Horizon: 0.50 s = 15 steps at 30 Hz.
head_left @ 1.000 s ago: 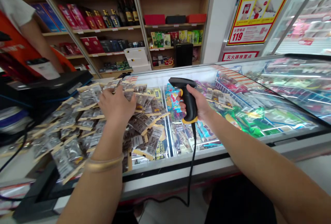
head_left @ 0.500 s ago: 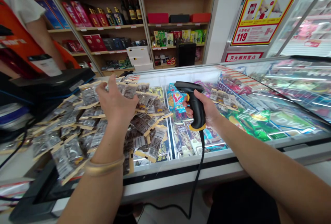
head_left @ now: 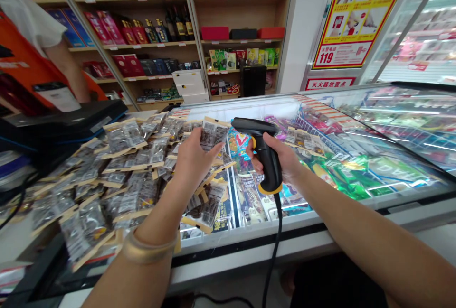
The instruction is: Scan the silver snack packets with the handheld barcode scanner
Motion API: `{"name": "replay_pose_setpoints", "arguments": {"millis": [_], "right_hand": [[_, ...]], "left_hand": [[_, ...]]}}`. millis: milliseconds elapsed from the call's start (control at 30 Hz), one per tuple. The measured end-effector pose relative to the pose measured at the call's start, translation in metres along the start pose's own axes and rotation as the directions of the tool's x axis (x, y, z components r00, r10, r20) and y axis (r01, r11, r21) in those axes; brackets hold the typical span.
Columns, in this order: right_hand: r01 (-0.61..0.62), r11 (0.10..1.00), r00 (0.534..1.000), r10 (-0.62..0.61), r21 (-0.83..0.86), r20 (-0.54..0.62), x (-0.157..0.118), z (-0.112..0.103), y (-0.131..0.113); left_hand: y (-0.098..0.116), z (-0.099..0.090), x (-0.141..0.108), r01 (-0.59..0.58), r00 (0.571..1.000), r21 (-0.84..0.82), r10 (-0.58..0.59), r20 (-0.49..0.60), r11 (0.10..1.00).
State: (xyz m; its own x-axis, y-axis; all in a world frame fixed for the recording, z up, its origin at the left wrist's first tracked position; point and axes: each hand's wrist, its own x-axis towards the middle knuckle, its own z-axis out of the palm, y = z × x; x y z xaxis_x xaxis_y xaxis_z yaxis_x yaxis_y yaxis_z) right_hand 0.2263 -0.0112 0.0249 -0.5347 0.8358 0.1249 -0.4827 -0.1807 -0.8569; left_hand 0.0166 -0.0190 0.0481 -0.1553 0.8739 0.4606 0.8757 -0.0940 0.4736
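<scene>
My right hand (head_left: pixel 285 158) is wrapped around a black barcode scanner (head_left: pixel 268 156) with yellow trim, its head pointing left and its cord hanging down. My left hand (head_left: pixel 195 161) is closed on a clear snack packet (head_left: pixel 213 133) with tan edges and dark contents, tilted up in front of the scanner's head. What exactly is inside the packet is too small to make out. Below and left of that hand spreads a heap of similar packets (head_left: pixel 131 175). A few more packets (head_left: pixel 305 141) lie on the glass right of the scanner.
Under the hands is a glass-topped freezer (head_left: pixel 256 218) with colourful bags inside. A person in an orange vest (head_left: pixel 35 56) stands at the far left, by a black device (head_left: pixel 67 116) and a white cup (head_left: pixel 59 95). Shelves (head_left: pixel 242 42) of boxes and bottles stand behind.
My left hand has moved right from above the heap, and its spread fingers have closed on a packet near the scanner. The right hand still holds the scanner, nearly in place.
</scene>
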Motion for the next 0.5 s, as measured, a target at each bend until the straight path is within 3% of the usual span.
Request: {"name": "replay_pose_setpoints", "arguments": {"millis": [167,500], "right_hand": [[-0.032,0.999,0.999,0.033,-0.014,0.016,-0.0028,0.0042,0.0018],[-0.070,0.997,0.998,0.070,-0.020,-0.001,-0.0026,0.0070,0.0010]], "left_hand": [[-0.0003,0.0051,-0.0018,-0.033,0.997,0.057,0.029,0.073,0.998],[-0.0020,0.0079,-0.0029,-0.049,0.996,0.138,0.039,0.078,0.989]]}}
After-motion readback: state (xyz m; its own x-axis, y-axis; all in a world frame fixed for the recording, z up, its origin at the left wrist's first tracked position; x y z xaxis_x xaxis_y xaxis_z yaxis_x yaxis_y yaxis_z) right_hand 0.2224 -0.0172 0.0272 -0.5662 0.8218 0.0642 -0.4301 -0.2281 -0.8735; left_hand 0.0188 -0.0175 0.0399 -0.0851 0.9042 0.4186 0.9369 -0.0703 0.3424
